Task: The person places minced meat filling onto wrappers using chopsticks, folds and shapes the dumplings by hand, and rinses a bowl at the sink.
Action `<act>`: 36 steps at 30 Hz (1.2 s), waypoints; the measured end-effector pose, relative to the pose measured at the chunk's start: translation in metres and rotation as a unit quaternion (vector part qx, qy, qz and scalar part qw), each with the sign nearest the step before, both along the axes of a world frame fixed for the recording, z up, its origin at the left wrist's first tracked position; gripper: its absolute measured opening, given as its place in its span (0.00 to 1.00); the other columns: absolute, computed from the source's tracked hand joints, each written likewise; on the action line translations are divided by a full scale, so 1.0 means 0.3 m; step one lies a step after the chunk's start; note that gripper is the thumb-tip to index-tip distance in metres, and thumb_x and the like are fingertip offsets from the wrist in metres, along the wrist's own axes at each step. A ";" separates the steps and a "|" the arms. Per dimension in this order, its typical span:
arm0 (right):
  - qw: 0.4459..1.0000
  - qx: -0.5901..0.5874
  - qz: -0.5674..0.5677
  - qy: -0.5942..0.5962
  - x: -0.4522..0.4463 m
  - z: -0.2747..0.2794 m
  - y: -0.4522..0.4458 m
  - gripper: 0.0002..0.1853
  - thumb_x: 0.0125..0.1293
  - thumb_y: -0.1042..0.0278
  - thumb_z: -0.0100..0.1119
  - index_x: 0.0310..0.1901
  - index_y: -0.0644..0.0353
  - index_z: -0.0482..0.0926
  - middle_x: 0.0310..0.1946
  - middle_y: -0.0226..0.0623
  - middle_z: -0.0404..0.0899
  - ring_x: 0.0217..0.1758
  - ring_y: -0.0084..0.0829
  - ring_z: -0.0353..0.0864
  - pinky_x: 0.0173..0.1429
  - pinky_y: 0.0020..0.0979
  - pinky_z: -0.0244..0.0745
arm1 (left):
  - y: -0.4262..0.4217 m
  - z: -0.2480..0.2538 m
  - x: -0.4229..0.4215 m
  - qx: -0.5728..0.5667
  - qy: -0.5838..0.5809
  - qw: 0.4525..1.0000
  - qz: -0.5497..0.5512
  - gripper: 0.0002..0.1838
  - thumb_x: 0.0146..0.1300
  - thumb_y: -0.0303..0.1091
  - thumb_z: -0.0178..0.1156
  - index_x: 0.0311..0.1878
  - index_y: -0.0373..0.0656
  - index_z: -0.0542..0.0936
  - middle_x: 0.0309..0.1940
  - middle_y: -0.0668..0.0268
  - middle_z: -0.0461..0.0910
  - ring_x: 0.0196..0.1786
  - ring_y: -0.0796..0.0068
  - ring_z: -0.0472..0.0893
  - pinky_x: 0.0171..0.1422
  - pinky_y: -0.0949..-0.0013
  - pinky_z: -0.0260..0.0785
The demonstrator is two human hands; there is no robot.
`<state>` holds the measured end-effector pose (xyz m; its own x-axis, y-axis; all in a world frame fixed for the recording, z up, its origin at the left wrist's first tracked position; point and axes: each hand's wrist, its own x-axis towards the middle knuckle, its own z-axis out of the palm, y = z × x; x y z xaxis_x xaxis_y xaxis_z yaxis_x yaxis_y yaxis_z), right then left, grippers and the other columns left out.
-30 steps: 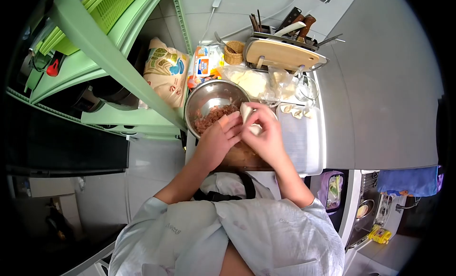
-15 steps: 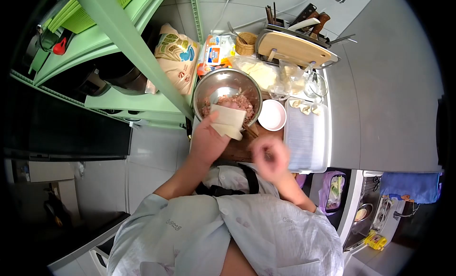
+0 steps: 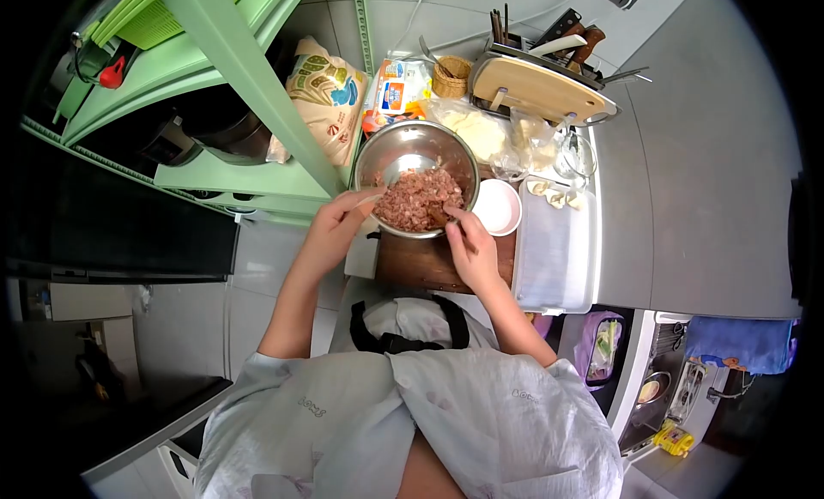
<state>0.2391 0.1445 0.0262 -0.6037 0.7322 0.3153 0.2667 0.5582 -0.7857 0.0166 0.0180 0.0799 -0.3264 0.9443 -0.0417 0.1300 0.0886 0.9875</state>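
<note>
A steel bowl [image 3: 372,158] of minced meat [image 3: 419,199] stands on a brown wooden board [image 3: 416,260]. At its left rim my left hand [image 3: 336,231] pinches a thin pale dumpling wrapper [image 3: 369,199], turned nearly edge-on. My right hand [image 3: 472,254] is at the lower right rim, with thumb and fingers closed around brown chopsticks [image 3: 439,217] whose ends reach into the meat; they are mostly hidden. Right of the bowl is a white round bowl [image 3: 508,227]. A few folded dumplings [image 3: 555,195] lie at the far end of a clear plastic tray [image 3: 554,259].
Behind the bowl lie a bag of pale wrappers [image 3: 470,128], a small wicker basket [image 3: 451,80] and a rack with knives and a cutting board [image 3: 541,87]. A green shelf post [image 3: 257,87] rises close on the left, beside a large printed sack [image 3: 322,100].
My left hand has moved left with the wrapper, which has turned from flat to edge-on. My right hand has gone up and left to the chopsticks at the bowl's rim.
</note>
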 end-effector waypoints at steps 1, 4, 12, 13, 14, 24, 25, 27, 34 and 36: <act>1.000 -0.008 -0.001 -0.001 -0.014 0.002 0.017 0.11 0.67 0.63 0.56 0.47 0.59 0.78 0.35 0.43 0.78 0.38 0.47 0.79 0.42 0.37 0.74 | -0.007 0.005 0.013 0.019 -0.067 0.998 0.008 0.19 0.71 0.35 0.52 0.60 0.34 0.75 0.53 0.61 0.78 0.57 0.77 0.74 0.63 0.73 0.64; 1.000 -0.012 -0.014 -0.009 -0.042 0.018 0.045 0.14 0.70 0.64 0.52 0.31 0.62 0.80 0.29 0.44 0.76 0.32 0.45 0.78 0.38 0.37 0.72 | -0.033 0.022 0.037 0.067 -0.256 0.963 0.061 0.21 0.71 0.37 0.53 0.60 0.31 0.74 0.51 0.61 0.79 0.56 0.73 0.77 0.62 0.69 0.67; 0.987 -0.156 0.006 0.046 0.050 0.123 0.106 0.24 0.77 0.55 0.38 0.32 0.65 0.77 0.27 0.37 0.76 0.29 0.31 0.75 0.38 0.31 0.71 | -0.077 -0.094 -0.037 0.013 -0.364 0.921 0.137 0.20 0.72 0.39 0.53 0.56 0.30 0.73 0.49 0.58 0.80 0.47 0.70 0.82 0.51 0.68 0.76; 0.979 -0.195 0.012 0.062 0.056 0.114 0.109 0.25 0.77 0.54 0.37 0.33 0.65 0.77 0.27 0.36 0.77 0.30 0.29 0.75 0.38 0.30 0.72 | -0.079 -0.109 -0.040 0.013 -0.376 0.915 0.145 0.20 0.72 0.39 0.52 0.56 0.31 0.73 0.49 0.58 0.80 0.46 0.70 0.82 0.49 0.68 0.76; 0.976 -0.207 0.012 0.069 0.060 0.111 0.108 0.25 0.78 0.53 0.36 0.33 0.65 0.76 0.28 0.35 0.77 0.31 0.27 0.76 0.39 0.29 0.72 | -0.080 -0.111 -0.037 0.013 -0.388 0.909 0.153 0.20 0.72 0.39 0.52 0.56 0.31 0.73 0.49 0.58 0.80 0.45 0.70 0.83 0.48 0.68 0.77; 0.964 -0.243 -0.029 0.107 0.078 0.099 0.115 0.26 0.77 0.52 0.38 0.36 0.68 0.77 0.30 0.37 0.80 0.36 0.27 0.82 0.43 0.26 0.77 | -0.115 -0.102 -0.048 0.261 -0.651 0.712 -0.023 0.27 0.71 0.41 0.52 0.68 0.37 0.62 0.67 0.56 0.66 0.69 0.59 0.66 0.74 0.52 0.56; 0.967 -0.235 -0.032 0.095 0.076 0.099 0.116 0.26 0.77 0.52 0.38 0.36 0.68 0.77 0.29 0.37 0.81 0.36 0.27 0.83 0.43 0.27 0.77 | -0.114 -0.089 -0.045 0.280 -0.661 0.695 -0.040 0.28 0.71 0.40 0.52 0.69 0.36 0.61 0.68 0.56 0.65 0.70 0.59 0.64 0.75 0.51 0.53; 0.973 -0.216 -0.028 0.078 0.069 0.075 0.122 0.25 0.77 0.53 0.39 0.35 0.69 0.78 0.29 0.38 0.81 0.35 0.27 0.83 0.42 0.27 0.78 | -0.104 -0.056 -0.034 0.307 -0.672 0.672 -0.053 0.29 0.70 0.39 0.52 0.69 0.36 0.60 0.70 0.55 0.62 0.72 0.58 0.61 0.77 0.50 0.48; 0.964 -0.230 -0.048 0.123 0.043 -0.053 0.174 0.26 0.77 0.53 0.40 0.32 0.68 0.78 0.26 0.39 0.79 0.27 0.27 0.81 0.34 0.27 0.77 | -0.085 -0.031 -0.006 0.310 -0.700 0.643 -0.024 0.29 0.71 0.36 0.45 0.71 0.35 0.57 0.72 0.54 0.58 0.75 0.56 0.56 0.79 0.50 0.40; 0.957 -0.241 -0.064 0.148 0.025 -0.072 0.173 0.27 0.77 0.53 0.40 0.31 0.68 0.77 0.24 0.39 0.78 0.25 0.27 0.81 0.32 0.26 0.77 | -0.086 -0.035 -0.003 0.302 -0.712 0.634 -0.016 0.29 0.71 0.37 0.44 0.72 0.36 0.56 0.73 0.55 0.57 0.75 0.56 0.55 0.79 0.50 0.39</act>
